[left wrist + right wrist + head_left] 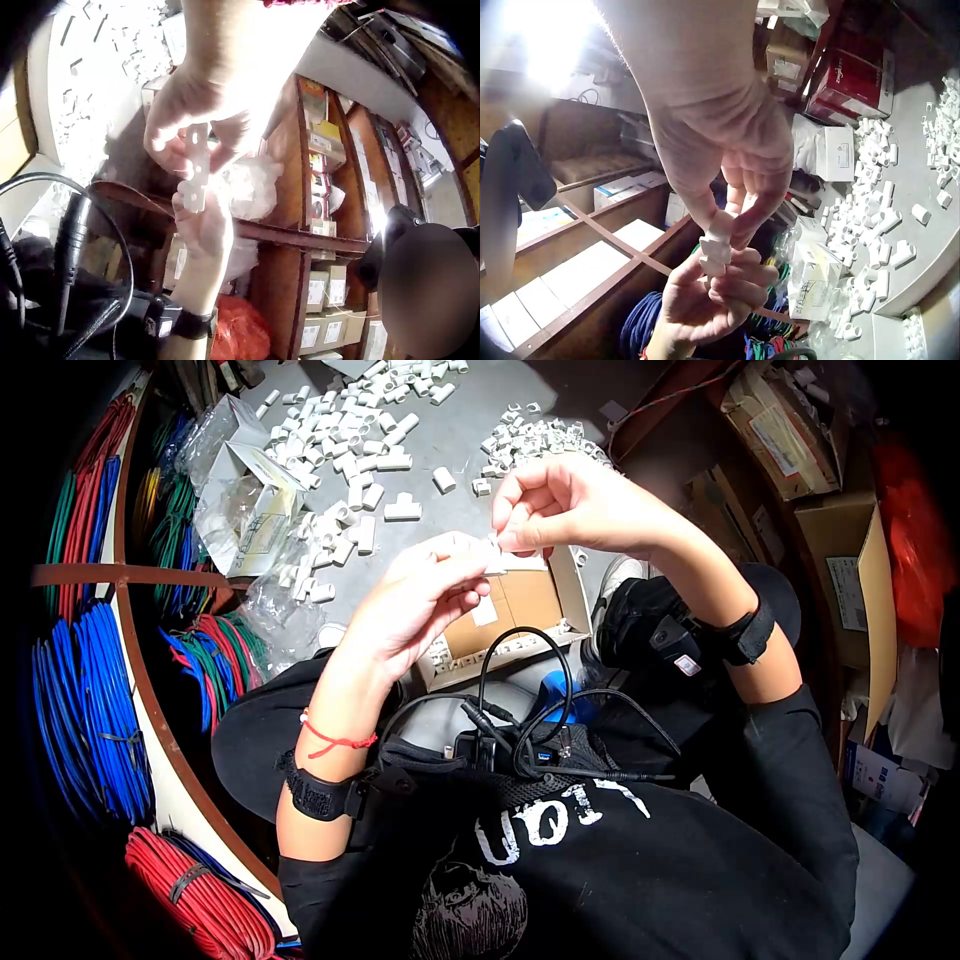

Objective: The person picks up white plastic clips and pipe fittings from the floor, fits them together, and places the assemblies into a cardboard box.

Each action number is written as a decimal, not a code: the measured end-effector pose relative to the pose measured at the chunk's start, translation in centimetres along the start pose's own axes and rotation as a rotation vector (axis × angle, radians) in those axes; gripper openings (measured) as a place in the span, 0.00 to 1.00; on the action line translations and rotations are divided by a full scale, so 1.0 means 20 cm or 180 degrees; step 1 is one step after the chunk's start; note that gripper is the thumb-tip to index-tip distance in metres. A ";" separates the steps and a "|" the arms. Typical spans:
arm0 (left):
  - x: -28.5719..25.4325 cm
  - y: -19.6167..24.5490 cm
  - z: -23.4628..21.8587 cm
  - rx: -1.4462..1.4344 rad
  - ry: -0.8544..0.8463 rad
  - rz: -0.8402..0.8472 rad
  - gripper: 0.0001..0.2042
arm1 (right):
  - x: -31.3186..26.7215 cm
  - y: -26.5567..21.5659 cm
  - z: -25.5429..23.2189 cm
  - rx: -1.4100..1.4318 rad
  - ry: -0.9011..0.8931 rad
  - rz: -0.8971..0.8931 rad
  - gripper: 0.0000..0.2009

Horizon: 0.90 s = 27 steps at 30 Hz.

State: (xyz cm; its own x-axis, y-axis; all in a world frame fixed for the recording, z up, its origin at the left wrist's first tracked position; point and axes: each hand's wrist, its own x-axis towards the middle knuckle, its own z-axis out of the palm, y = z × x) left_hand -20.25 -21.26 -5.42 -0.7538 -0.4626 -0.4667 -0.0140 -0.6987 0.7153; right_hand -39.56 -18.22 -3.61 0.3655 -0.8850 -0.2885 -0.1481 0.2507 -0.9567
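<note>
Both hands meet over an open cardboard box (pixel 577 595), holding a short row of white plastic pipe clips (pixel 715 249) joined end to end. My left hand (pixel 415 600) grips the row from one side between thumb and curled fingers. From the other side my right hand (pixel 570 510) pinches the end clip between thumb and fingertips. In the left wrist view the row appears as a narrow strip with small holes, upright between the left hand (pixel 199 105) and the right hand (pixel 208 225). Fingers hide part of the row. More white clips (pixel 440 655) lie along the box's near edge.
White pipe fittings (pixel 350 450) are strewn over the grey floor, with a heap of small white clips (pixel 535 440) to their right. Coils of blue cable (pixel 90 710) fill the left shelf. Cartons (pixel 850 580) stand at right. A black cable (pixel 485 660) loops before the chest.
</note>
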 end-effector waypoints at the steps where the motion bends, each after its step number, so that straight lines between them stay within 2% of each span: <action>1: 0.00 0.00 0.00 0.0003 0.0000 -0.0006 0.06 | 0.00 0.00 0.00 -0.0008 0.0005 -0.0006 0.07; 27: -0.01 0.00 0.02 -0.0083 0.0082 0.0007 0.06 | -0.01 -0.01 -0.01 -0.0024 0.0036 0.0070 0.08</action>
State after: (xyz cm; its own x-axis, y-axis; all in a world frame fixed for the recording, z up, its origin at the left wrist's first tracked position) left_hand -20.35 -21.04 -5.14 -0.7366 -0.4778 -0.4786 0.0049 -0.7114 0.7027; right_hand -39.79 -18.21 -3.42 0.3517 -0.8837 -0.3089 -0.1629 0.2672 -0.9498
